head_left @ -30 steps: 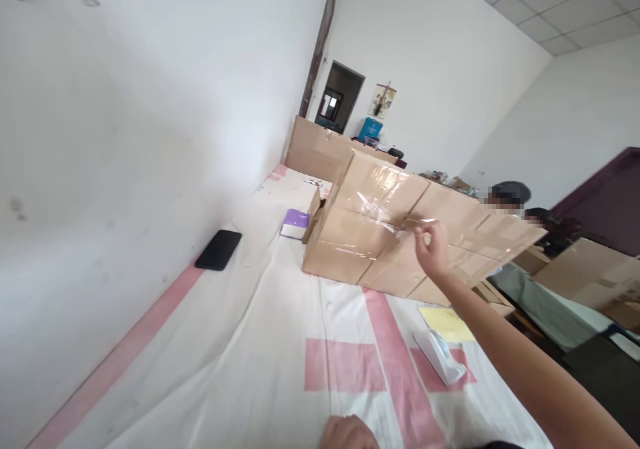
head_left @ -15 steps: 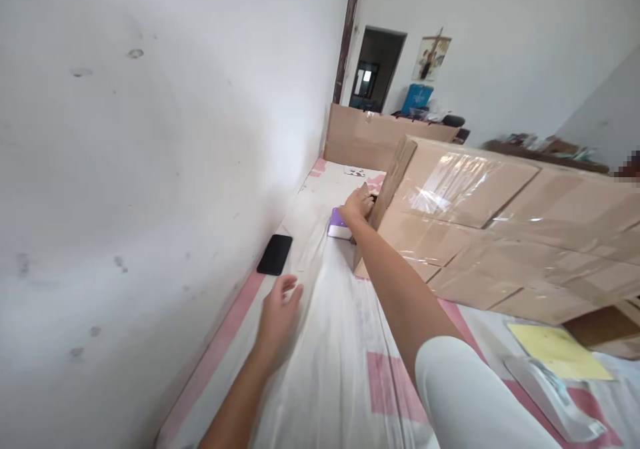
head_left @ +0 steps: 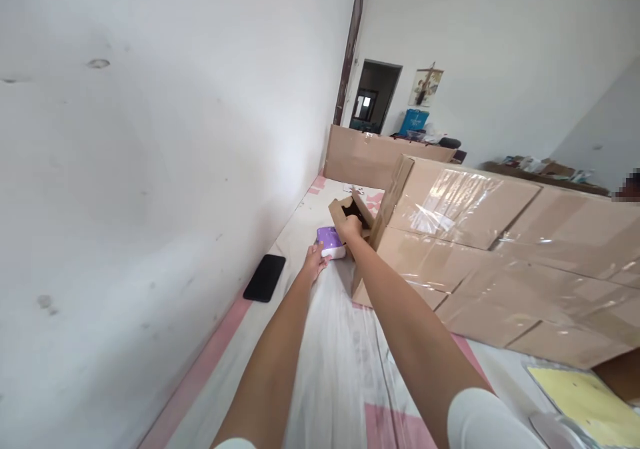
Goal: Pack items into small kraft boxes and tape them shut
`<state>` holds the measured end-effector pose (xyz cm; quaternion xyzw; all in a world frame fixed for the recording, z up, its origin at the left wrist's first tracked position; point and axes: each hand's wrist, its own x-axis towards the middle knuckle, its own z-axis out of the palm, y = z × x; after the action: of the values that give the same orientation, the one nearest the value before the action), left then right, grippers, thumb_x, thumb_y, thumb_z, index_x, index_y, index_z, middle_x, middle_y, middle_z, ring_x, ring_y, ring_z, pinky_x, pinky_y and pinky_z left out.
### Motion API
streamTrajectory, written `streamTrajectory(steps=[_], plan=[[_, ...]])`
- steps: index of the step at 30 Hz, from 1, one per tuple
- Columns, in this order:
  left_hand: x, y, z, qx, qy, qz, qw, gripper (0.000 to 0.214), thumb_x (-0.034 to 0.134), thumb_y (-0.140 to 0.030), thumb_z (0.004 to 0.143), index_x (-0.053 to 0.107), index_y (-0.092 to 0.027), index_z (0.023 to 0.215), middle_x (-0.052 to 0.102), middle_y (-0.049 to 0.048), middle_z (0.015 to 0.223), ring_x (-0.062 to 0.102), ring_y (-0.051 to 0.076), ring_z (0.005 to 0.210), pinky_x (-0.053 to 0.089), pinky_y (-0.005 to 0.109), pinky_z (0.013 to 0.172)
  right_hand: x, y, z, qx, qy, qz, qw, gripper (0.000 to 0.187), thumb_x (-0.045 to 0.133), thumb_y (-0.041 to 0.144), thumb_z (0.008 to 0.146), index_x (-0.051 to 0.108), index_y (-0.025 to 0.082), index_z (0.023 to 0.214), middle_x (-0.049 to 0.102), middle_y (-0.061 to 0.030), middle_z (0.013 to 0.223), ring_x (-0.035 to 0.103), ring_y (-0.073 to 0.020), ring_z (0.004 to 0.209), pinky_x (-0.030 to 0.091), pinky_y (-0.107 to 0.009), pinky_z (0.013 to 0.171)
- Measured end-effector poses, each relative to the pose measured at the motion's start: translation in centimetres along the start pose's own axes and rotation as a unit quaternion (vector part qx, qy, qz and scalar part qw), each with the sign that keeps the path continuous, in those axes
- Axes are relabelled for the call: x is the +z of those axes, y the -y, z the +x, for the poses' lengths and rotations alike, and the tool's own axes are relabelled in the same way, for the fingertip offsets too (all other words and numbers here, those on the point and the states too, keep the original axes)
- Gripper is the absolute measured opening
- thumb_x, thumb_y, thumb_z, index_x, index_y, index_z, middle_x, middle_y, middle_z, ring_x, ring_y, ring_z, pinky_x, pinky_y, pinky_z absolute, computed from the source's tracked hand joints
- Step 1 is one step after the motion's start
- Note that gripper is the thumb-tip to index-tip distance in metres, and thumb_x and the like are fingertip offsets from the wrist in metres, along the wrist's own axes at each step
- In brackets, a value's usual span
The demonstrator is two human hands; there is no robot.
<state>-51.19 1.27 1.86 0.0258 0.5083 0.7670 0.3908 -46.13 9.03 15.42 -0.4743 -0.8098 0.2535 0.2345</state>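
Left hand (head_left: 315,262) is closed on the near left corner of the purple pack (head_left: 329,238), which is located between that hand and the open box (head_left: 363,210), gripped at its near wall by the right hand (head_left: 352,226), just left of the cartons (head_left: 440,256).

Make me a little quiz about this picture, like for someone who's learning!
1. True or false: the flat, black, rectangular phone lies on the pink-and-white cloth.
2. The left hand touches: A, a yellow sheet; B, a purple-and-white rectangular packet; C, a blue bag.
3. What does the right hand touch?

Key: 1. True. 2. B. 3. The small, open, brown cardboard box.
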Motion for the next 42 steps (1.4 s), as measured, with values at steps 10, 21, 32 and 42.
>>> streamTrajectory(steps=[10,21,32,42], plan=[[-9.4,-1.9,-11.0,0.090,-0.111,-0.174,0.974,0.028,0.065,-0.037,0.096,0.063,-0.014,0.113,0.065,0.0017,0.092,0.058,0.008,0.065,0.050,0.021,0.056,-4.3,4.4,-8.1,-0.193,0.204,0.235,0.931,0.010,0.066,0.022,0.087,0.072,0.015,0.092,0.075,-0.0027,0.091,0.069,-0.0190,0.086,0.054,-0.030,0.080],[-13.7,3.8,-34.4,0.126,-0.059,-0.227,0.964,0.051,0.085,-0.037,0.072,0.066,-0.024,0.117,0.072,0.0094,0.126,0.067,0.029,0.118,0.061,0.045,0.094,-20.9,-6.8,-25.6,-0.346,0.193,0.210,0.894,0.032,0.068,0.041,0.091,0.074,0.021,0.115,0.075,-0.0037,0.091,0.068,-0.0214,0.081,0.052,-0.033,0.073],[-6.3,4.9,-42.8,0.197,0.057,-0.100,0.974,0.081,0.091,-0.022,0.059,0.059,-0.033,0.133,0.070,0.0066,0.130,0.066,0.031,0.120,0.056,0.044,0.100,-31.6,-26.9,-36.1,-0.384,0.025,0.091,0.919,0.021,0.058,0.028,0.098,0.076,0.032,0.108,0.078,-0.0051,0.104,0.072,-0.0263,0.099,0.056,-0.042,0.087],[1.1,-0.6,-44.5,0.181,0.255,0.322,0.893,0.091,0.092,-0.034,0.061,0.055,-0.028,0.144,0.062,0.0103,0.143,0.058,0.036,0.131,0.056,0.038,0.098,-32.0,-25.6,-39.1,-0.358,0.163,-0.055,0.918,0.027,0.064,0.036,0.092,0.079,0.026,0.112,0.074,-0.0099,0.121,0.057,-0.0338,0.126,0.046,-0.048,0.103]])
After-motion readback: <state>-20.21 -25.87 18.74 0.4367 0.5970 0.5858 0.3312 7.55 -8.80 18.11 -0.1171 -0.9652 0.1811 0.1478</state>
